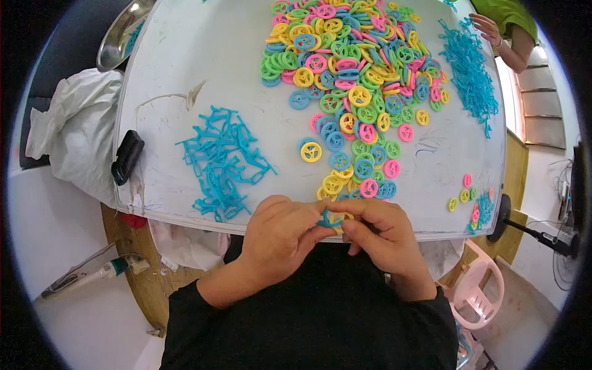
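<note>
Close together at the table's near edge, both my hands are closed on small plastic parts. Between the fingertips of my left hand (274, 237) is a blue forked plastic piece (325, 220). My right hand (387, 237) pinches a yellow plastic wheel (337, 218), partly hidden by the fingers. The two parts touch or overlap; whether they are joined I cannot tell. Just beyond my fingers begins a big heap of pink, yellow, green and blue spoked wheels (364, 95). Left of it lies a loose pile of blue forked pieces (225, 163).
The white table (179, 68) has a black oblong object (127, 157) at its left edge. Another person's hand (487, 28) is by a second blue pile (472, 74). A small group of parts (484, 209) lies at right. A metal bowl (117, 43) stands left, a pink chair (481, 287) right.
</note>
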{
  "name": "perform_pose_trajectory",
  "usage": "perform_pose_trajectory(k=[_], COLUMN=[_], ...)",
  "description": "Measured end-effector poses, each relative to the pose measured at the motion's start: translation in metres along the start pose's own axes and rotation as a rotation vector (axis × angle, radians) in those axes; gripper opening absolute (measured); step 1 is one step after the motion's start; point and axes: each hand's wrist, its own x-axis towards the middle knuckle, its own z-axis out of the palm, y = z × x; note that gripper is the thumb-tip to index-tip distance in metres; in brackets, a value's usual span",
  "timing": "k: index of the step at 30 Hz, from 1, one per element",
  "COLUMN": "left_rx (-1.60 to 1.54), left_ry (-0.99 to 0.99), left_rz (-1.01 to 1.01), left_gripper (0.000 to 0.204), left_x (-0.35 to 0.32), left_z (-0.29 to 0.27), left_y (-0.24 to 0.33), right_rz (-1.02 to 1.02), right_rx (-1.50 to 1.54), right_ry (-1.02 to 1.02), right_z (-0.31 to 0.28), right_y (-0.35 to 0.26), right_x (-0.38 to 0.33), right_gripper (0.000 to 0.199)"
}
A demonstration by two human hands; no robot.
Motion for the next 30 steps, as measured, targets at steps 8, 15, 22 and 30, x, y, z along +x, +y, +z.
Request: perform_pose_trajectory(k=[8, 15, 22, 30], left_rx=[-0.071, 0.017, -0.004, -0.290], left_ry=[0.163, 0.117, 0.232, 0.044], left_rz=[0.199, 0.554, 0.332, -0.131], left_gripper=[0.041, 0.026, 0.030, 0.027], left_x=[-0.008, -0.018, -0.013, -0.006], left_z=[0.006, 0.000, -0.002, -0.009], left_y=[-0.007, -0.016, -0.018, -0.016], right_rz=[-0.224, -0.001, -0.180, -0.601], right_rx=[0.067, 0.451, -0.274, -1.000], right_ry=[0.098, 0.093, 0.237, 0.441], right_z=[0.008, 0.007, -0.010, -0.015], right_y=[0.022, 0.019, 0.014, 0.015], right_x=[0.002, -0.001, 0.015, 0.045], right_gripper=[0.031, 0.020, 0.016, 0.028])
